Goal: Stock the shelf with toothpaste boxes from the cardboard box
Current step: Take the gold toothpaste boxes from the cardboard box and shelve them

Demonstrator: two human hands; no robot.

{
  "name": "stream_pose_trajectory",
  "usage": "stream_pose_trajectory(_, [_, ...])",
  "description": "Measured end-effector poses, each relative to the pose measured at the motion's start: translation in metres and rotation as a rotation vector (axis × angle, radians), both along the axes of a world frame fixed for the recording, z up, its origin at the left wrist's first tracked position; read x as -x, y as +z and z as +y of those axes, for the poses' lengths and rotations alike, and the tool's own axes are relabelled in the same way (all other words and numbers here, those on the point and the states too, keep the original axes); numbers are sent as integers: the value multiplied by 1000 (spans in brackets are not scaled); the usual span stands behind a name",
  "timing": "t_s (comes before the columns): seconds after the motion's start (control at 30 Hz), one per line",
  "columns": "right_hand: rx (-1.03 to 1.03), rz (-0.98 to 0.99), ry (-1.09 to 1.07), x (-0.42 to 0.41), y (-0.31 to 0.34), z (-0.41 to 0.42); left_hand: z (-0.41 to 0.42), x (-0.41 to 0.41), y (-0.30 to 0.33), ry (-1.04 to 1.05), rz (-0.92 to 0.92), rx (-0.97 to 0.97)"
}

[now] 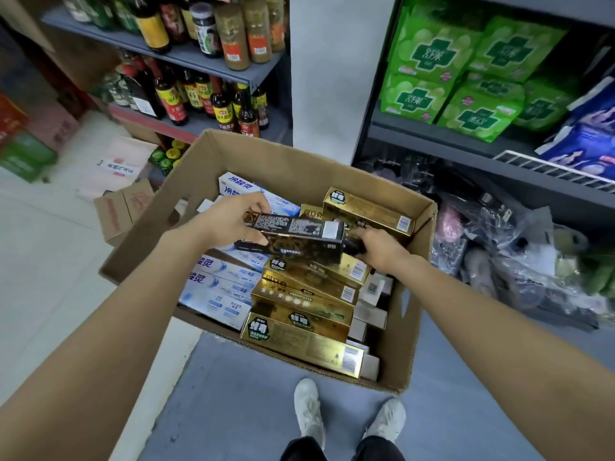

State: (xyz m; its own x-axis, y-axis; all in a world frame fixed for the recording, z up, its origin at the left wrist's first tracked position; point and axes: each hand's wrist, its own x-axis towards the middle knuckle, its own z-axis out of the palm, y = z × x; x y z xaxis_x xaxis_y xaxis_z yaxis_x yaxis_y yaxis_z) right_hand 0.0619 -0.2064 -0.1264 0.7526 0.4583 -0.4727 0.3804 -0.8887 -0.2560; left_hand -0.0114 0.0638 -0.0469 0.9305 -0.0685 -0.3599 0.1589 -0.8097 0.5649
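Black toothpaste box [299, 236] between left hand [229, 221] and right hand [379, 249] grips.

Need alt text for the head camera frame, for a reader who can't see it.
Both hands, left hand and right hand, grip a black toothpaste box over an open cardboard box of gold and white toothpaste boxes. Shelves of bottles and green packs stand behind.

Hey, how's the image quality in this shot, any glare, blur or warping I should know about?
Head view: wide-angle warping bends the shelf edges and stretches the forearms at the bottom corners; glare streaks on the gold toothpaste boxes; print on the black toothpaste box, held by left hand and right hand, is soft; lighting even, shadows faint.
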Motion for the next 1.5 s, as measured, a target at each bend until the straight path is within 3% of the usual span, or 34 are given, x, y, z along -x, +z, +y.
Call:
stream_pose_trajectory(0.27, [14, 78, -14, 3, 6, 6, -28, -1, 2, 46, -118, -14])
stream_pose_trajectory(0.43, [49, 301, -164, 5, -12, -10, -35, 4, -4, 181, -148, 63])
stream_pose_trajectory(0.63, [7, 378, -266, -10, 12, 9, -43, 5, -3, 376, -102, 137])
stream_pose_trajectory(0.7, [-125, 408, -351, -12, 27, 8, -49, 7, -2, 455, -89, 199])
stream_pose_trajectory(0.83, [-613, 774, -650, -1, 70, -6, -58, 6, 6, 577, -128, 351])
stream_pose_trajectory(0.9, [-819, 836, -717, 4, 87, -13, -63, 0, 15, 630, -185, 426])
stream_pose_trajectory(1.03, [-1093, 827, -781, 7, 120, -28, -83, -20, 45, 687, -303, 566])
stream_pose_trajectory(1.2, [-1215, 679, -779, -6, 163, -72, -130, -51, 90, 524, -463, 654])
stream_pose_trajectory(1.5, [-1543, 416, -907, -37, 237, -194, -297, -121, 154, 363, -602, 716])
